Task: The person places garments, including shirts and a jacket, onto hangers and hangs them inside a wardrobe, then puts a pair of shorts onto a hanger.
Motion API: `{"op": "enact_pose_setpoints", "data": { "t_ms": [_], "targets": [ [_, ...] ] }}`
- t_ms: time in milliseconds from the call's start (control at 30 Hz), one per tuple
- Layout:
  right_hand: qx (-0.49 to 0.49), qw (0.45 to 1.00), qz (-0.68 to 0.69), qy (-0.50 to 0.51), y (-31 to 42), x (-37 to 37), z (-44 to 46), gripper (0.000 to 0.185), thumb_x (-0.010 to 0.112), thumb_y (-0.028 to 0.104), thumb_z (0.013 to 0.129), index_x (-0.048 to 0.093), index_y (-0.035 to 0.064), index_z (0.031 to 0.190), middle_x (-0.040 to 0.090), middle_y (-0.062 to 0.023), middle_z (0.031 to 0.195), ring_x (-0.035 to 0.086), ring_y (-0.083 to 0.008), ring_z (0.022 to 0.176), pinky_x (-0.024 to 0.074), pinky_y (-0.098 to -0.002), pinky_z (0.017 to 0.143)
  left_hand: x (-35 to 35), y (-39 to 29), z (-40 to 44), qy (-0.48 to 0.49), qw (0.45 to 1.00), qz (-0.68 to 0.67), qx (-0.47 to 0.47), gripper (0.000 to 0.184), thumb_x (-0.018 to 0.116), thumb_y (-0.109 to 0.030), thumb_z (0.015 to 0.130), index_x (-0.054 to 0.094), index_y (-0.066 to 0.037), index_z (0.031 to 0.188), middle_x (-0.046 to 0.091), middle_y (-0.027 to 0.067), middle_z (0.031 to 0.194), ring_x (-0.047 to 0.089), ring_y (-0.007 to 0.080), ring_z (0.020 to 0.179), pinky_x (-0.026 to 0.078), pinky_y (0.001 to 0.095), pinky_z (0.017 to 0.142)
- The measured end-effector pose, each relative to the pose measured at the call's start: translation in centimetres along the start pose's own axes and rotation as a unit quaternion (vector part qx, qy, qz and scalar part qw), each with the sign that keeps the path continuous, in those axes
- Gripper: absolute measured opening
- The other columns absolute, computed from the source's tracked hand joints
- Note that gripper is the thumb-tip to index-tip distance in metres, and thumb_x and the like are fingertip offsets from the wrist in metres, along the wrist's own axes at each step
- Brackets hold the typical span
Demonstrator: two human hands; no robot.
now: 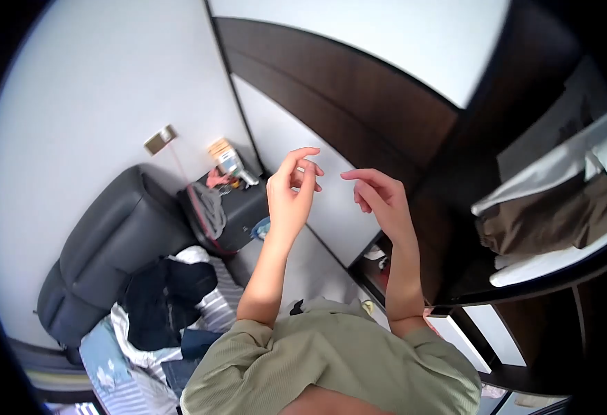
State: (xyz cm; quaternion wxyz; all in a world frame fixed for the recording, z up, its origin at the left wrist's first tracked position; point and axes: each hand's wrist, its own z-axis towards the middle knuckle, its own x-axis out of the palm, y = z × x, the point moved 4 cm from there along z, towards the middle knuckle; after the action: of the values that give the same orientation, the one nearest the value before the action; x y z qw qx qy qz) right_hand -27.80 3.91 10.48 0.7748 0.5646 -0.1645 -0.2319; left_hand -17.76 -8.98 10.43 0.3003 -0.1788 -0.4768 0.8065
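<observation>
Both bare hands are raised in mid-air before the wardrobe's sliding door (331, 173). My left hand (293, 181) holds nothing; its fingers are loosely bent and apart. A short gap separates it from my right hand (384, 197), which is empty too, with the index finger stretched toward the left and the other fingers curled loosely. Neither hand touches anything. Behind the left hand, lower down, a dark bedside cabinet (245, 200) stands against the wall. To the right of the right hand, folded brown and white clothes (549, 214) lie on an open wardrobe shelf.
A bed with a black padded headboard (120, 225) is at the left, with dark clothes (162, 297) heaped on striped bedding (148, 394). A grey cable (210, 211) and small boxes (226, 158) sit on the cabinet. A wall socket (160, 140) is above.
</observation>
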Motion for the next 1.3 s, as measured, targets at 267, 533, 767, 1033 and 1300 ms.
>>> {"op": "enact_pose_setpoints", "data": {
  "t_ms": [267,533,767,1033,1300],
  "targets": [
    [0.081,0.985,0.027,0.153,-9.4,14.7,3.0,0.018,0.051,0.010,0.088,0.064,0.0060,0.099,0.050,0.0046,0.065,0.042,-0.0030,0.057,0.0351,-0.0177,0.051,-15.1,4.6,-5.4,-0.130,0.982,0.104,-0.091,0.016,0.049,-0.006,0.087,0.059,-0.005,0.100,0.060,0.0019,0.068,0.054,0.0056,0.055,0.043,0.0201,0.051],
    [0.129,0.936,0.006,0.329,-17.6,25.3,4.4,0.019,0.051,0.011,0.088,0.064,0.0047,0.100,0.054,0.0029,0.068,0.046,-0.0041,0.061,0.0390,-0.0194,0.054,-24.3,9.2,-12.1,-0.255,0.931,0.183,-0.186,0.017,0.047,-0.008,0.090,0.059,-0.004,0.100,0.058,0.0026,0.070,0.052,0.0058,0.055,0.041,0.0189,0.050],
    [0.168,0.892,-0.029,0.418,-26.1,31.5,6.7,0.019,0.051,0.013,0.089,0.064,0.0073,0.102,0.054,0.0028,0.070,0.049,-0.0045,0.062,0.0401,-0.0195,0.053,-29.4,15.6,-14.7,-0.305,0.883,0.230,-0.272,0.017,0.047,-0.009,0.088,0.060,-0.004,0.098,0.061,0.0029,0.071,0.056,0.0079,0.056,0.045,0.0214,0.053],
    [0.213,0.880,-0.016,0.424,-38.8,35.6,14.3,0.019,0.052,0.013,0.086,0.065,0.0058,0.097,0.058,-0.0011,0.065,0.054,-0.0071,0.057,0.0420,-0.0212,0.050,-33.1,27.9,-11.9,-0.306,0.850,0.261,-0.340,0.017,0.047,-0.007,0.088,0.060,-0.002,0.097,0.061,0.0046,0.072,0.056,0.0086,0.057,0.046,0.0216,0.053],
    [0.280,0.865,-0.063,0.412,-52.8,37.5,18.6,0.023,0.053,0.017,0.084,0.063,0.0056,0.101,0.063,-0.0040,0.071,0.056,-0.0104,0.061,0.0447,-0.0249,0.057,-35.3,40.2,-8.1,-0.278,0.835,0.260,-0.397,0.017,0.049,-0.009,0.086,0.061,-0.003,0.096,0.062,0.0059,0.077,0.057,0.0114,0.066,0.045,0.0244,0.063]
  ]
}}
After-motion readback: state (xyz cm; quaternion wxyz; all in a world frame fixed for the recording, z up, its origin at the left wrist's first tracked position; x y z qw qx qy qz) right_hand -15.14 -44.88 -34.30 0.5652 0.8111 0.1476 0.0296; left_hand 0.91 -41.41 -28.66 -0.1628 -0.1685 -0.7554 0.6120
